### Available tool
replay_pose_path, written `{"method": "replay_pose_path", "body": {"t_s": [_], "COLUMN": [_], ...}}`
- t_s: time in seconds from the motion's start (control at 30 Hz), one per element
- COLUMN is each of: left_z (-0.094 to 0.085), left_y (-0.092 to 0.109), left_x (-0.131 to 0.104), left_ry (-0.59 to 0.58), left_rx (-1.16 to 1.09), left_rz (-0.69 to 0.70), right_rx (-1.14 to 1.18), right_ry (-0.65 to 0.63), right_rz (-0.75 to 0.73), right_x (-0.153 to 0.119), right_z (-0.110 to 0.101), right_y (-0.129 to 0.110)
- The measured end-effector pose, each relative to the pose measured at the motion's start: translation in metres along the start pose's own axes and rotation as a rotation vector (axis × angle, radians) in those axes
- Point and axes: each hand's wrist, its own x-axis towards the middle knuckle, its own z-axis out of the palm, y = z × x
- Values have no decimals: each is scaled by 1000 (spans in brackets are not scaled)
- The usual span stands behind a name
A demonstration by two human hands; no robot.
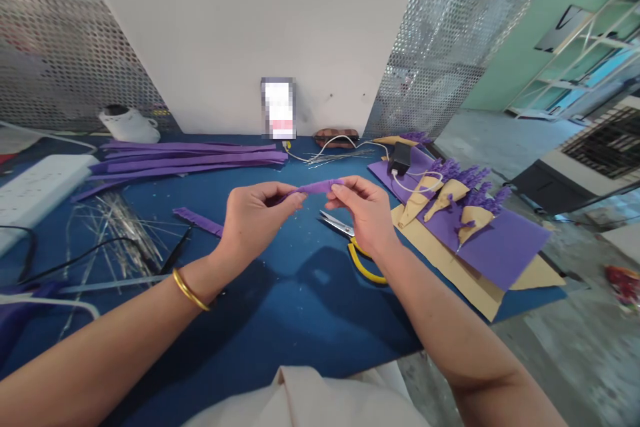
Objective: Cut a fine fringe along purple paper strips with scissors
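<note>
A short strip of purple paper (318, 187) stretches between my two hands above the blue tabletop. Its left end is pinched by my left hand (257, 217), which has a gold bangle at the wrist. The fingers and thumb of my right hand (364, 209) close on the other end. Scissors with yellow handles (367, 268) lie under and beside my right hand, which partly covers them. Another short purple strip (199, 221) lies on the table left of my left hand, partly hidden behind it.
Long purple strips (200, 159), thin wires (131, 233) and a white power strip (45, 197) lie to the left. A phone (279, 109) leans on the white board. At right, paper-wrapped purple flowers (447, 197) rest on purple sheets (515, 240) near a black charger (399, 159).
</note>
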Motion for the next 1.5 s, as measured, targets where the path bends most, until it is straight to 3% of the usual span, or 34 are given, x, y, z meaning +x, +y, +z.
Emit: {"method": "replay_pose_path", "body": {"t_s": [0.07, 0.2, 0.37, 0.5, 0.7, 1.0, 1.5], "left_z": [5, 15, 19, 14, 10, 19, 21], "left_y": [-1, -3, -3, -1, 5, -1, 0], "left_x": [-4, -10, -15, -15, -16, -20, -21], "left_ry": [86, 134, 52, -44, -11, -31, -3], "left_rx": [-92, -336, -528, -430, -174, -498, -526], "left_rz": [-24, -106, -138, -115, -78, -227, -281], "right_rx": [70, 168, 247, 282, 300, 295, 253], "right_ry": [5, -6, -45, -71, -78, -46, -7], "right_rz": [35, 95, 189, 234, 229, 212, 238], "right_x": [-6, -16, -20, -18, -19, -24, -25], "right_z": [7, 18, 21, 17, 15, 20, 23], "right_y": [1, 1, 4, 5, 2, 5, 4]}}
